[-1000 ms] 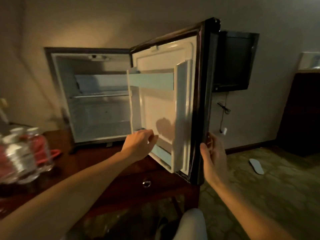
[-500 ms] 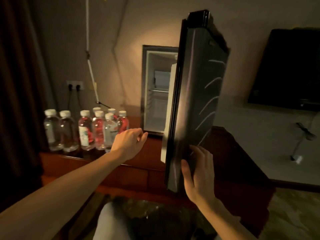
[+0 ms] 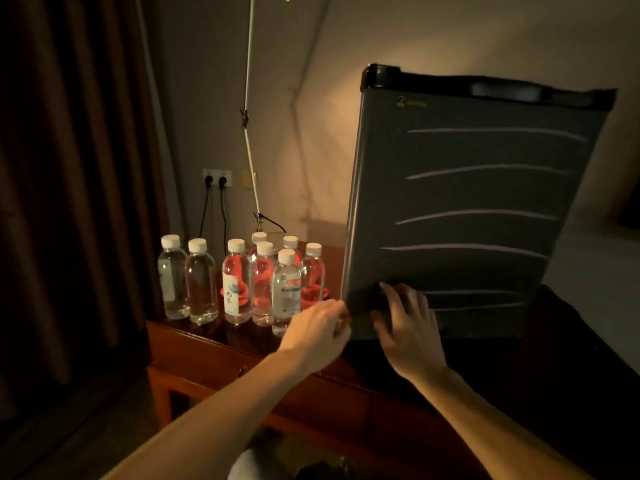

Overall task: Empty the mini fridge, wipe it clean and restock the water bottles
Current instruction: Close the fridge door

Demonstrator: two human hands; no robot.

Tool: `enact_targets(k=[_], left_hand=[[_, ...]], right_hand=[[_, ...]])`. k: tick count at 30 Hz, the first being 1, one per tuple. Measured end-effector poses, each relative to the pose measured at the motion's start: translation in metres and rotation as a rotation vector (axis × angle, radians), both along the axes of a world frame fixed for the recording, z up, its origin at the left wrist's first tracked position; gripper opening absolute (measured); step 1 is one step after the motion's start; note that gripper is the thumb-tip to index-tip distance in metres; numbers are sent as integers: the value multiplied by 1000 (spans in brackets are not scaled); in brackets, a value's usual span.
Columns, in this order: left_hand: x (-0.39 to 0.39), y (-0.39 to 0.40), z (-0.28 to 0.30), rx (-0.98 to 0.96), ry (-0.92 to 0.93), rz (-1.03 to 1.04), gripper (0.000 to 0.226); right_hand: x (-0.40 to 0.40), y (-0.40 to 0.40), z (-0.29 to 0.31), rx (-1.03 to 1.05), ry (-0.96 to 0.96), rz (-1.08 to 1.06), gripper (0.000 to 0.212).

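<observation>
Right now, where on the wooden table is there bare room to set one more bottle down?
A bare strip of the table runs along its front edge, before the water bottles. The corner by the fridge door is crowded: left hand beside the nearest bottle, right hand flat on the door. Behind the bottles I cannot tell.

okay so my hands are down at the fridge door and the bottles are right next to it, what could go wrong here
1. The left hand sits right at the fridge door's lower edge; if the right hand, flat on the door's front, pushes it shut, fingers could get pinched.
2. The water bottles stand packed together close to the left hand; a careless sweep could topple several.
3. The nearest bottle stands near the wooden table's front edge, so a knock might send it to the floor.
</observation>
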State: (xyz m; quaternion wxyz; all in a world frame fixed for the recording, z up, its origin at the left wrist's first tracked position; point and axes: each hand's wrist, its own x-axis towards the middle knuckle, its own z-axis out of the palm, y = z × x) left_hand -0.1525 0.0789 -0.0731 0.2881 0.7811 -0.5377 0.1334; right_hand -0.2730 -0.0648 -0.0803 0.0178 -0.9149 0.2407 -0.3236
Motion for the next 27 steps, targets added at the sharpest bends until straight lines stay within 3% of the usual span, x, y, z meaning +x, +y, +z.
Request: enact_targets(k=[8,16,20,24,27], left_hand=[[16,-92,-6,152,122,2,69],[48,-140,-7,228,89,43,85],[46,-138,-6,214,82,31,79],[39,-121,-8,173,91,31,55],[31,-101,-12,210,66,47,40]], right_hand=[[59,-54,21,22,209,-106,61],[82,-79,18,-36,251,-157,56],[77,-79,17,-31,241,-139,56],[65,-76,10,-52,229,-111,58],[61,-73,3,61,266,5,58]])
